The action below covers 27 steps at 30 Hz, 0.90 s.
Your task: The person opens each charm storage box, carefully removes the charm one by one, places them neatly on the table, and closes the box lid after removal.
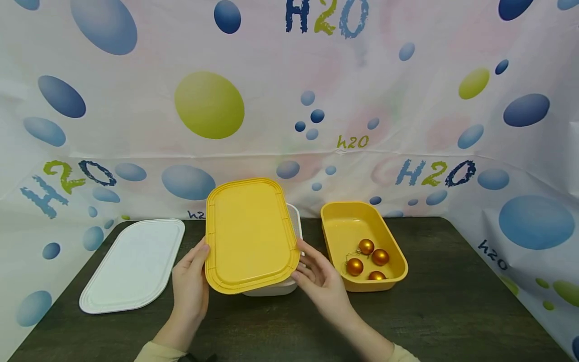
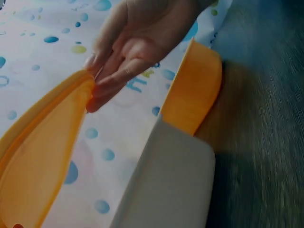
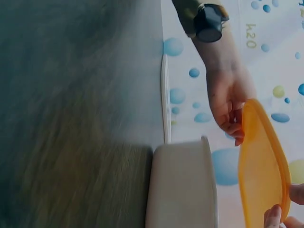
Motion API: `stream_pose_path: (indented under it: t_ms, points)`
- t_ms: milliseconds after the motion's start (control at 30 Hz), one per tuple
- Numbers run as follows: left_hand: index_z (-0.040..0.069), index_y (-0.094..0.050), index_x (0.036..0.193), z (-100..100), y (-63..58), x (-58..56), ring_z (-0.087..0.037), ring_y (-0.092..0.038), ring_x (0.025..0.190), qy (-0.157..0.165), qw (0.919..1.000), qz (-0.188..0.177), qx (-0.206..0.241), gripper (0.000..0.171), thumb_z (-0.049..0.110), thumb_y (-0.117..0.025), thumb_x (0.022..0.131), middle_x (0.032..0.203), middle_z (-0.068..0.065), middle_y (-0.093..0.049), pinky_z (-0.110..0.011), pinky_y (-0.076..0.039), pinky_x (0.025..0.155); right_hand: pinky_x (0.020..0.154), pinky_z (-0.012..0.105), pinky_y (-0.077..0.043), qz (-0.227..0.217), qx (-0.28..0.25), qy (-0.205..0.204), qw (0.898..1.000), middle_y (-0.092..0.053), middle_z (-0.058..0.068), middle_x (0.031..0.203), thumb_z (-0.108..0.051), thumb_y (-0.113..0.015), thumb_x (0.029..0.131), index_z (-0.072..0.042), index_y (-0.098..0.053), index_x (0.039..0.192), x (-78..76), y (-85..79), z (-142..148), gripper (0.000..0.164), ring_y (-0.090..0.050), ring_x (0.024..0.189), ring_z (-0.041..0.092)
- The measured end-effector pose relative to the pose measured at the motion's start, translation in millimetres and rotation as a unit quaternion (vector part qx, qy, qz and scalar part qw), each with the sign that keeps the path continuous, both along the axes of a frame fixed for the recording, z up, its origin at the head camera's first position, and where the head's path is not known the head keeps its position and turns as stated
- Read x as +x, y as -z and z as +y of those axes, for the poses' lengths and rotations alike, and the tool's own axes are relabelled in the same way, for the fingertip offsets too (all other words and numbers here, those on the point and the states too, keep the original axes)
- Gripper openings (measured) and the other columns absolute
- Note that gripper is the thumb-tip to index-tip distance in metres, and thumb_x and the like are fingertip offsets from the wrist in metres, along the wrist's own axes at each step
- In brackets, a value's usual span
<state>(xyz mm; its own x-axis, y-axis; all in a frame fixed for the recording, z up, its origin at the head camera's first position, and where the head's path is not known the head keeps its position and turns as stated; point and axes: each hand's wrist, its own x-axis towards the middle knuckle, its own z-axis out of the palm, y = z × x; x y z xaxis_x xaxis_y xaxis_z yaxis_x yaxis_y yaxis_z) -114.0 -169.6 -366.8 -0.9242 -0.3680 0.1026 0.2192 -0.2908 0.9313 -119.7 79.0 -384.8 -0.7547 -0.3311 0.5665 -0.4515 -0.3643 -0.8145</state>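
Observation:
A yellow rectangular lid (image 1: 251, 234) is held up in the air, tilted, between my two hands. My left hand (image 1: 189, 284) pinches its left edge, thumb on the upper face. At the lower right edge, my right hand (image 1: 323, 284) pinches it between thumb and fingers. Beneath the lid stands a white container (image 1: 276, 290), mostly hidden in the head view; its side wall (image 3: 180, 185) shows in the right wrist view, with the lid apart from it. To the right sits a yellow container (image 1: 350, 216) holding several shiny orange-gold ball ornaments (image 1: 380, 257).
A white lid (image 1: 135, 264) lies flat at the left of the dark table (image 1: 452, 301). Behind the table hangs a white sheet (image 1: 271, 65) printed with coloured dots and lettering. A dark wrist device (image 3: 209, 23) sits on the left wrist.

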Motion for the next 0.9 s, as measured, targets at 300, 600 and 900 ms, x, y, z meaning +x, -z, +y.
stream_pose_path:
  t_ms: [300, 600, 900]
  points:
    - [-0.005, -0.044, 0.138, -32, 3.6, 6.0, -0.006, -0.054, 0.116, -0.050, 0.9977, -0.041, 0.018, 0.047, 0.020, -0.052, 0.100, 0.136, -0.008, -0.052, -0.020, -0.048, 0.087, 0.094, 0.034, -0.047, -0.030, 0.018, 0.019, 0.999, -0.034, 0.026, 0.144, 0.008, -0.065, 0.086, 0.010, -0.043, 0.134, 4.6, 1.8, -37, 0.053, -0.052, 0.119, 0.028]
    - [-0.003, -0.053, 0.132, -60, 10.9, 9.0, -0.005, -0.063, 0.100, -0.082, 0.9930, -0.067, 0.052, 0.041, 0.017, -0.057, 0.097, 0.108, 0.006, -0.067, -0.022, -0.053, 0.078, 0.093, 0.034, -0.048, -0.083, 0.034, 0.021, 0.996, -0.038, 0.023, 0.131, 0.004, -0.069, 0.084, 0.005, -0.046, 0.129, 9.7, -0.4, -68, 0.050, -0.053, 0.113, 0.037]
    - [0.020, -0.073, 0.096, -83, 25.1, 7.2, -0.002, -0.063, 0.095, -0.059, 0.9890, -0.101, 0.090, 0.015, 0.018, -0.058, 0.096, 0.100, 0.011, -0.068, -0.019, -0.053, 0.076, 0.091, 0.031, -0.050, -0.115, 0.052, 0.026, 0.992, -0.041, 0.019, 0.125, 0.002, -0.070, 0.084, 0.004, -0.049, 0.126, 10.7, 1.2, -88, 0.047, -0.056, 0.110, 0.033]
